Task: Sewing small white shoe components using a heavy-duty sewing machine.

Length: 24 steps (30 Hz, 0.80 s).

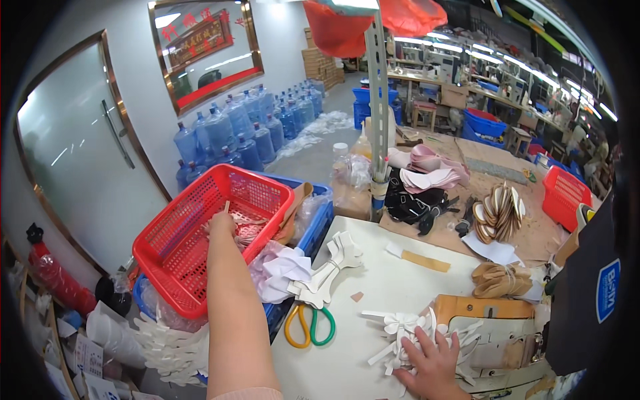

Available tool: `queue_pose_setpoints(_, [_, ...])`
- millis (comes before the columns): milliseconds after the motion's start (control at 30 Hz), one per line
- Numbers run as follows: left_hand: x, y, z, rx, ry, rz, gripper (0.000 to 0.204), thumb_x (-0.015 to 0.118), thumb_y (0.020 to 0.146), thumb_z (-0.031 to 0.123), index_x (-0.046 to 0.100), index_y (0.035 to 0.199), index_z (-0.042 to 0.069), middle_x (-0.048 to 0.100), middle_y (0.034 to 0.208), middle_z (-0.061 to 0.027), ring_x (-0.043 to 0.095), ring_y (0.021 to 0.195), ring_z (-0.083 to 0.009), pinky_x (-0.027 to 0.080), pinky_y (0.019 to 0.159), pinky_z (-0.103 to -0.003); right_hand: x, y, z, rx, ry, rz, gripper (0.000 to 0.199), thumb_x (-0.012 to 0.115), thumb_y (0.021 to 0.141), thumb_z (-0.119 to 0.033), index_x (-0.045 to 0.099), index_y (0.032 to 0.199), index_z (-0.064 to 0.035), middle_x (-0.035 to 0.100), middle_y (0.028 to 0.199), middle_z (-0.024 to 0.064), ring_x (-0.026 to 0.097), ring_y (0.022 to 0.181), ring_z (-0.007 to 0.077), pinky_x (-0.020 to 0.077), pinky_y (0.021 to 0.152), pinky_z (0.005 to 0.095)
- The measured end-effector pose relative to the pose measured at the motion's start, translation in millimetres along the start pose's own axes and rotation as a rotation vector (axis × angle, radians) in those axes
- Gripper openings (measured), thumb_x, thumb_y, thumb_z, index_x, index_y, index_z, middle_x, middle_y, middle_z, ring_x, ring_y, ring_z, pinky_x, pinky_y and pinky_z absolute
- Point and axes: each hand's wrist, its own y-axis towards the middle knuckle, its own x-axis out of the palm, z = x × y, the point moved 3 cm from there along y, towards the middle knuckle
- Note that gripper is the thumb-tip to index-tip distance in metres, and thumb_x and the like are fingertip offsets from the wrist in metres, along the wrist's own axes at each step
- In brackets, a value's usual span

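Note:
My left arm reaches into a red plastic basket, and my left hand is closed inside it. A small pale sliver shows at its fingertips; what the fingers hold is too small to tell. Beside that hand lie pinkish strips on the basket's floor. My right hand rests with fingers spread over a pile of white bow-shaped pieces on the white tabletop. This pile is next to the sewing machine's flat bed. White cut pieces are stacked farther up the table.
Scissors with orange and green handles lie near the table's left edge. A blue crate is under the red basket. A metal post rises at the table's far edge. Tan bundled pieces sit behind the machine.

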Motion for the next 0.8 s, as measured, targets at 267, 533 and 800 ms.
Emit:
queue_pose_setpoints(267, [-116.0,-122.6,77.9,0.563,-0.721,0.927,0.004,0.065,0.074,0.005,0.068,0.076,0.007,0.064,0.079,-0.0113,0.062,0.073,-0.0278,0.05,0.068,-0.037,-4.8,-7.4,0.9,-0.036,0.134,0.007,0.077,0.069,0.064,-0.061,0.055,0.121,-0.0104,0.045,0.129,0.0162,0.04,0.12,0.042,0.0104,0.102,0.0662])
queue_pose_setpoints(533, [-34.2,-434.6,190.5,1.482,-0.926,-0.745,0.021,0.067,0.073,0.0,0.063,0.093,0.005,0.065,0.088,-0.0062,0.062,0.08,-0.0158,0.05,0.072,-0.029,-25.8,-9.8,15.1,0.086,0.787,0.498,0.051,0.07,0.077,-0.016,0.051,0.122,-0.0019,0.053,0.106,0.0172,0.053,0.095,0.0301,0.0438,0.082,0.0375])
queue_pose_setpoints(800, [71.1,-254.2,148.8,0.699,0.012,0.158,0.053,0.066,0.079,0.026,0.043,0.119,-0.001,0.059,0.101,-0.0203,0.058,0.098,-0.037,0.047,0.085,-0.043,-34.3,-24.8,21.5,0.189,0.516,0.284,0.033,0.071,0.072,-0.012,0.067,0.105,-0.0089,0.039,0.135,0.0198,0.038,0.122,0.0349,0.0377,0.097,0.039])
